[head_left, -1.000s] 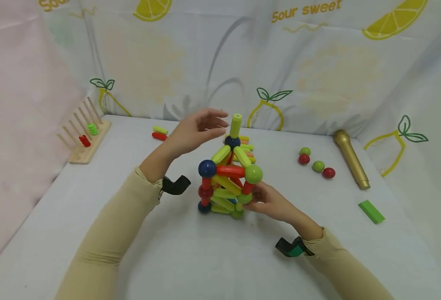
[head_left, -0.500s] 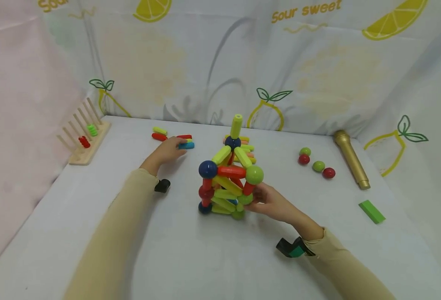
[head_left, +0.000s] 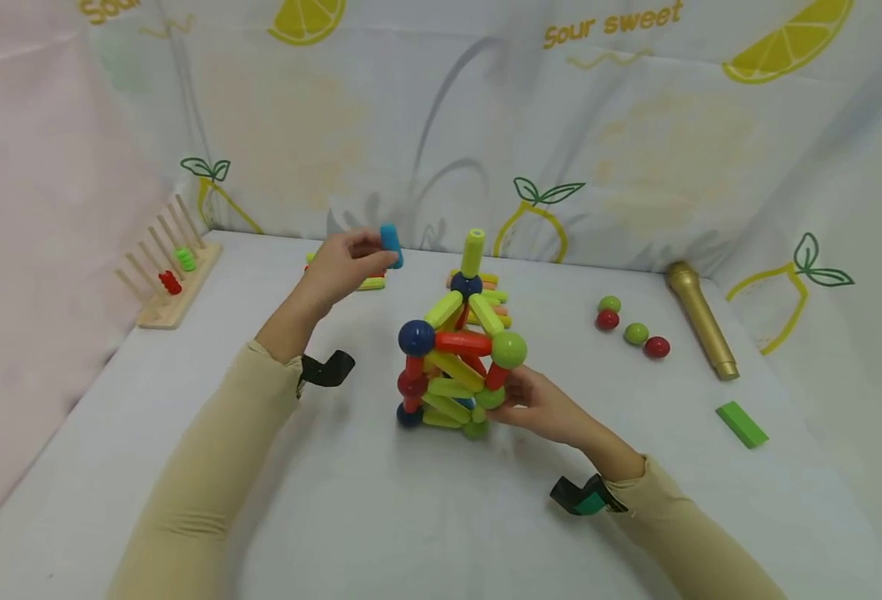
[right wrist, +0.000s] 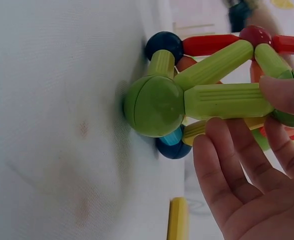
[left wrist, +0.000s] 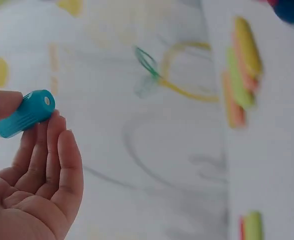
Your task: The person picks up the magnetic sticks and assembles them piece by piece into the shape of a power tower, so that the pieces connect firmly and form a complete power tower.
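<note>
A tower of coloured magnetic rods and balls (head_left: 462,342) stands mid-table, topped by an upright yellow-green rod (head_left: 473,253) on a dark blue ball (head_left: 466,285). My left hand (head_left: 341,268) is raised behind and left of the tower, pinching a short blue magnetic rod (left wrist: 27,114) between thumb and fingertips. At the tower's lower right, my right hand (head_left: 542,406) holds a light green upright rod (right wrist: 227,100) between thumb and fingers, beside a large green ball (right wrist: 154,106).
Behind the tower lie several loose rods (head_left: 495,297), with more rods (head_left: 370,284) under the left hand. Red and green balls (head_left: 637,333), a gold microphone-shaped piece (head_left: 704,320) and a green block (head_left: 742,424) are at the right. A wooden peg rack (head_left: 180,286) stands far left.
My left hand went from beside the tower's top down to the loose rods at the back left, then rose with the blue rod. The right hand stays at the tower.
</note>
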### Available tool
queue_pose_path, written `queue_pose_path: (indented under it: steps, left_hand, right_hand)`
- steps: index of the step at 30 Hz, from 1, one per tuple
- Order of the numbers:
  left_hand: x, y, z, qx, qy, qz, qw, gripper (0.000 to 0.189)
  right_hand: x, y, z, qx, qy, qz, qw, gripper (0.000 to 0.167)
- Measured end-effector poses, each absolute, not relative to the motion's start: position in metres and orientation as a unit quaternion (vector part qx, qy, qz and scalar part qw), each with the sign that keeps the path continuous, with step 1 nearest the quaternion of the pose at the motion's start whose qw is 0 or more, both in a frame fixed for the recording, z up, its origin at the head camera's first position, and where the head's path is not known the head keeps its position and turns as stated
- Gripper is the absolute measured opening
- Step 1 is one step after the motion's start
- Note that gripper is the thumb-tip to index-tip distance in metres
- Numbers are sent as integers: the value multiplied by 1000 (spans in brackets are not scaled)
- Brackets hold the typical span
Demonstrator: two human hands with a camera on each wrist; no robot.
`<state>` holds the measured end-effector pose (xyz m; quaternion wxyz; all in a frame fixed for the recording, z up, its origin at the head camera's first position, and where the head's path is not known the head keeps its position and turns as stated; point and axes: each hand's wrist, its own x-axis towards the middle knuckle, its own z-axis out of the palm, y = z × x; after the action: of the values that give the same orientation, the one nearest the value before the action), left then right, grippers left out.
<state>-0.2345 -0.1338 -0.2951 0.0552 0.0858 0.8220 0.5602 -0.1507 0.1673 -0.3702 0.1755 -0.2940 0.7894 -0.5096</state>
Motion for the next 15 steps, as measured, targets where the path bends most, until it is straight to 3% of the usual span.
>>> queue_pose_path:
  steps: [4, 8, 15]
  left_hand:
    - [-181, -103, -249, 211, 785, 582, 20, 31]
    - [-141, -71, -234, 306, 794, 526, 0, 27]
    - [-130, -39, -241, 324, 837, 439, -39, 22]
  right_hand:
    - [-150, 169, -371, -297, 789, -510, 169, 37]
    - [-151, 170, -372, -303, 784, -516, 167, 39]
    - [-150, 169, -372, -299, 778, -525, 172, 44]
